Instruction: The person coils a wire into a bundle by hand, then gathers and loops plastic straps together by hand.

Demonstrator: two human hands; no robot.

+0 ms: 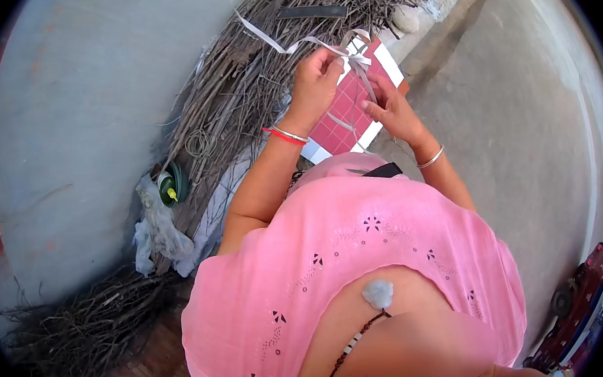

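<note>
A pale, shiny ribbon [360, 60] is gathered in a knot or bow above a flat pink panel [344, 114] with a light grid and white borders. My left hand [317, 84] pinches the ribbon near the knot, thumb against forefinger, and a long loose tail runs up and left. On the other side, my right hand [396, 114] has its fingers curled around a hanging strand, just below the knot. Another strand crosses the panel lower down. A black-handled object [384, 171] with a thin grey part, perhaps scissors, rests on my lap.
Piled dry sticks [237, 87] lie along the wall to the left and behind the panel. A green bottle [167, 188] and crumpled clear plastic [160, 231] sit among them. Concrete ground [515, 115] stretches right, with a dark red vehicle [579, 301] at lower right.
</note>
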